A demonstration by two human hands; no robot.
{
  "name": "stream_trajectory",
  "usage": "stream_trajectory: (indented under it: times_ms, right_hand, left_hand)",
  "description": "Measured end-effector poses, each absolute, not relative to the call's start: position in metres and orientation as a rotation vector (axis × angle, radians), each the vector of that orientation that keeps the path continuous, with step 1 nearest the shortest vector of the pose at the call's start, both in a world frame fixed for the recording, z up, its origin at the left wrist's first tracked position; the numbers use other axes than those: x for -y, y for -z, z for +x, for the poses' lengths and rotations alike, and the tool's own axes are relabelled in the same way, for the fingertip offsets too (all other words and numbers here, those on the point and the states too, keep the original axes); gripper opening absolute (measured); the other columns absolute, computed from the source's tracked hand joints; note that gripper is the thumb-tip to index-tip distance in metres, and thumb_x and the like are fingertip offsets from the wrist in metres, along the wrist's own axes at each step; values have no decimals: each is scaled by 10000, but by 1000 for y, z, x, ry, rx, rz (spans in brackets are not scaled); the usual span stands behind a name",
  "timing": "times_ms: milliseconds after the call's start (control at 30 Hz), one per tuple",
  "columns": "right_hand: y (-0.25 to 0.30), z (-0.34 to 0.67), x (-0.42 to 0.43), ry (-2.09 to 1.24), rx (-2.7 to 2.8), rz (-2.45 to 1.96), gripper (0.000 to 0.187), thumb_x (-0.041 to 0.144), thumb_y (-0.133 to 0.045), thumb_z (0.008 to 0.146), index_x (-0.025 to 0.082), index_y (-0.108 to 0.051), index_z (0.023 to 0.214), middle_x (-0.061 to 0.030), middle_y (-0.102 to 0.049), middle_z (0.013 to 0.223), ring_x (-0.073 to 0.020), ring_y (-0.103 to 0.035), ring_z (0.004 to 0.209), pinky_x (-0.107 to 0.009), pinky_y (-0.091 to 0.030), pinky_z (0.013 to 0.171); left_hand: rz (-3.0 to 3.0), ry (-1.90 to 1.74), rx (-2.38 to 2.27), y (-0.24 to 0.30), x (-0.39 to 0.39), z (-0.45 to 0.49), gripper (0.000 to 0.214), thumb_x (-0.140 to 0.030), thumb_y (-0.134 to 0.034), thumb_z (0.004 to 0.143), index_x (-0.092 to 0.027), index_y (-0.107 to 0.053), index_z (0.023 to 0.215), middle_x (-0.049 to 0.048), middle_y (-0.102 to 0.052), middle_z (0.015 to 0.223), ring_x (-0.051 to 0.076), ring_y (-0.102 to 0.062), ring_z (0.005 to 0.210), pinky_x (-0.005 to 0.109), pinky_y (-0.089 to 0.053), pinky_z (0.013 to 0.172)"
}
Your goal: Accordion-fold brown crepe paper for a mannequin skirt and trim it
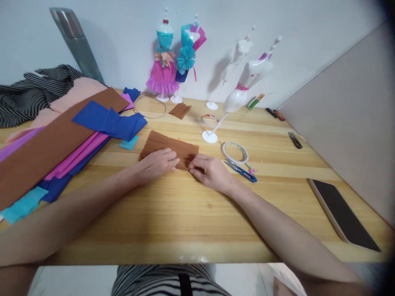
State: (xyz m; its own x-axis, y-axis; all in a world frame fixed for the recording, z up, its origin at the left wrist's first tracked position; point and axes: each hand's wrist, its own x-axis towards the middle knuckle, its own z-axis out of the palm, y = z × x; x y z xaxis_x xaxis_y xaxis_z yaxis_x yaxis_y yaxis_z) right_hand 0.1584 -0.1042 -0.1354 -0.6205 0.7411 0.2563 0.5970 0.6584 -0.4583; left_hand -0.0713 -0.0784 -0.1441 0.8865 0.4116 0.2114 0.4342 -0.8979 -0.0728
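Observation:
A piece of brown crepe paper (pixel 160 142) lies on the wooden table in front of me, finely gathered along its left side. My left hand (pixel 159 163) rests on its near edge, fingers bent together and pressing the paper against the table. At the lower right corner, my right hand (pixel 210 170) pinches the paper's edge between thumb and fingers. Its fingertips partly hide that corner. Just right of this hand are blue thread snips (pixel 243 172) and a roll of double-sided tape (pixel 235 152).
Crepe paper strips (pixel 40 144) are piled at left beside striped cloth (pixel 40 92). Dressed mannequins (pixel 163 70) and a bare white mannequin (pixel 236 98) stand behind. A small brown pleated piece (pixel 180 110) lies farther back. A phone (pixel 342 211) and cutter (pixel 295 140) are at right.

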Motion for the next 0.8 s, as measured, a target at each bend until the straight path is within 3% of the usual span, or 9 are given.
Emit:
stream_trajectory:
  times_ms: [467, 567, 800]
  right_hand:
    - [134, 160, 102, -486, 2436, -1035, 108, 86, -549, 796, 149, -634, 773, -40, -628, 759, -115, -540, 624, -220, -386, 587]
    - [133, 159, 105, -437, 2470, -1040, 70, 182, -577, 818, 146, -634, 798, -48, -617, 755, -135, -543, 643, -237, -388, 596]
    - [137, 150, 108, -244, 2490, -1090, 298, 427, -565, 859, 143, -636, 802, -76, -614, 786, -166, -536, 684, -268, -375, 608]
  left_hand:
    - [-2973, 329, 681, 149, 73, -79, 261, -269, -412, 968, -103, -610, 1004, 54, -557, 830, 181, -468, 777, 274, -376, 683]
    - [-2982, 325, 703, 148, 73, -78, 254, -262, -402, 971, -113, -605, 996, 49, -553, 831, 176, -467, 779, 273, -374, 689]
    - [-2977, 337, 713, 148, 75, -77, 258, -257, -391, 973, -121, -608, 938, 51, -546, 827, 178, -460, 776, 279, -372, 692]
